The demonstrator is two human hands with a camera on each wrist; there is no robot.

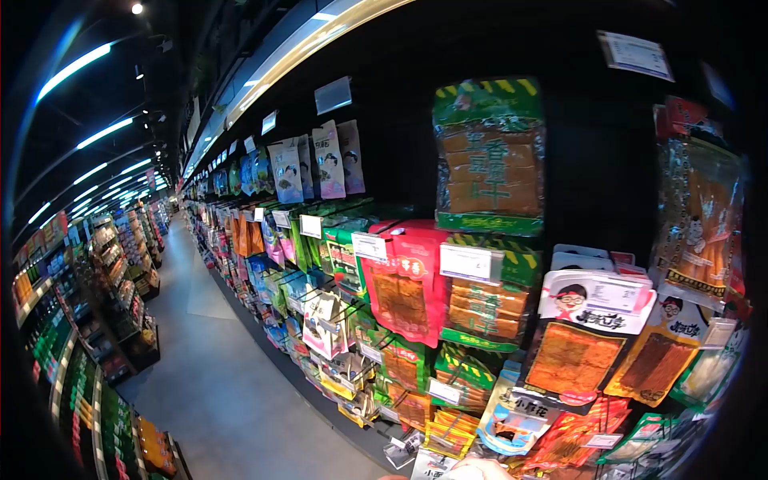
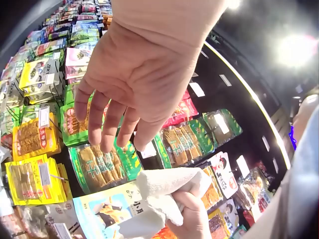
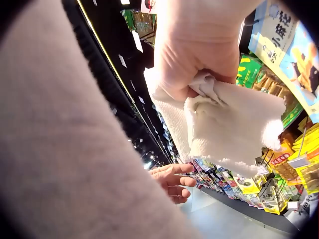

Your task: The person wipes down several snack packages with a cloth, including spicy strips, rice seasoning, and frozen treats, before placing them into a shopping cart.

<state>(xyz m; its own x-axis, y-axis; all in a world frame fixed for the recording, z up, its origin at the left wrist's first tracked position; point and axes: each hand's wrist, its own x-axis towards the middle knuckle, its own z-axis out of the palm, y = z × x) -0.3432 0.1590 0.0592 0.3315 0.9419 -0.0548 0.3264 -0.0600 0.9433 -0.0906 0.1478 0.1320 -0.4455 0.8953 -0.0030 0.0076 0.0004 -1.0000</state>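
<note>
The right hand [image 3: 199,55] grips a crumpled white cloth [image 3: 232,127] in curled fingers; the left hand [image 2: 137,74], fingers loosely extended, holds nothing; near the cloth hangs a blue-and-white packet [image 2: 102,211]; beyond, a red packet [image 1: 406,292]; farther, the aisle floor [image 1: 232,376].

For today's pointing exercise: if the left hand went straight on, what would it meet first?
The left hand would probably first meet the green-edged snack pack directly below it in the left wrist view; depth is unclear.
</note>
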